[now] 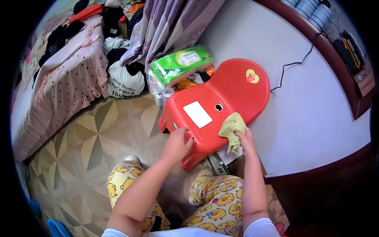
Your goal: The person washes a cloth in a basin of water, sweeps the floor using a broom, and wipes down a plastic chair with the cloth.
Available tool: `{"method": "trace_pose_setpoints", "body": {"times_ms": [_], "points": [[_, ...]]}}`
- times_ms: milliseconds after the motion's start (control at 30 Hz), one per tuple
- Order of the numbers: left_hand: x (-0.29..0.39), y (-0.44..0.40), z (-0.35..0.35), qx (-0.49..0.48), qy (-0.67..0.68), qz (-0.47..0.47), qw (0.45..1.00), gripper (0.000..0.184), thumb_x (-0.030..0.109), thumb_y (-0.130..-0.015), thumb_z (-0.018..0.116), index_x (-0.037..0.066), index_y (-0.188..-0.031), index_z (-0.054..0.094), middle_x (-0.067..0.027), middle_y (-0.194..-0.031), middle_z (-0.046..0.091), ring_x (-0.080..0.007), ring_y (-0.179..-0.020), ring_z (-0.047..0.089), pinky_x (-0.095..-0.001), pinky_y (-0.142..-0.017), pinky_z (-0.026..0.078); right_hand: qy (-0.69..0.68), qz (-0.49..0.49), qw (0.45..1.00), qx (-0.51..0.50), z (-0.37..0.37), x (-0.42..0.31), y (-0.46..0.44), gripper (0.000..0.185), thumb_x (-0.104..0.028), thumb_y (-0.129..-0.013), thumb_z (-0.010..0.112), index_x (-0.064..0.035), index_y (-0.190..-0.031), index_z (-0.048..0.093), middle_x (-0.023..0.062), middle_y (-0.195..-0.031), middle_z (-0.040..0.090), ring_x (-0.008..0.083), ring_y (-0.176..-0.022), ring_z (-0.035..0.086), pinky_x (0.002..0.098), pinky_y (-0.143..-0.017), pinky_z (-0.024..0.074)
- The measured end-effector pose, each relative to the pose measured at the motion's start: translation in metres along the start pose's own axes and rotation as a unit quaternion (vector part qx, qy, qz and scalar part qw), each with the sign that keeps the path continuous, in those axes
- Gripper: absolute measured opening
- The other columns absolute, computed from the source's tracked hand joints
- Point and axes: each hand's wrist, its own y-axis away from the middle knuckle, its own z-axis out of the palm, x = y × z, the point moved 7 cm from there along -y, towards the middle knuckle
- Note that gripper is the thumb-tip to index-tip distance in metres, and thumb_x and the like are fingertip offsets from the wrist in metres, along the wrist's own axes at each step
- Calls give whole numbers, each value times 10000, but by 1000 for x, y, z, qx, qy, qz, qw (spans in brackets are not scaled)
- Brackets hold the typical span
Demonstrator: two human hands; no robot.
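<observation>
A red plastic child's chair [201, 136] with a low rounded backrest stands in front of me. It has a white rectangular label on the seat, a round hole and a yellow sticker on the backrest. My left hand [179, 144] is closed on the near edge of the seat, its fingers partly hidden. In my right hand [245, 140] is a crumpled yellow-green cloth [233, 128], pinched between thumb and fingers. The cloth hangs over the seat's right side, close to the backrest.
Behind the chair lies a green plastic-wrapped tissue pack [179, 65]. A white printed bag [125, 81] sits beside a bed with a polka-dot cover [79, 67]. A purple curtain [169, 27] hangs behind. A black cable [294, 63] crosses the white surface at right.
</observation>
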Motion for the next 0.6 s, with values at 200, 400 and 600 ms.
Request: {"method": "trace_pose_setpoints", "body": {"times_ms": [200,400,600], "points": [[28,-18,59,-56,-194,178,963,405,304,-662,515,95,-1002,451,-154,-1127,331,-291,-1055,298,-432,-852,246,116,-77,987,82,-18,10,-21,326,-127,-650,566,12,-913,434,104,-843,522,164,-751,511,265,-657,399],[8,-27,86,-103,-317,152,931,460,400,-700,433,129,-1070,420,-110,-1161,321,-272,-1092,268,-468,-885,173,272,-121,946,127,-6,-3,-8,446,-194,-614,588,16,-956,393,188,-886,496,278,-829,486,328,-716,373],[14,-22,78,-60,-335,201,919,331,266,-719,431,76,-989,462,-81,-958,486,-217,-927,433,-377,-815,303,310,-124,938,94,4,0,-14,501,-213,-604,585,10,-999,373,214,-871,502,331,-834,477,359,-720,370]]}}
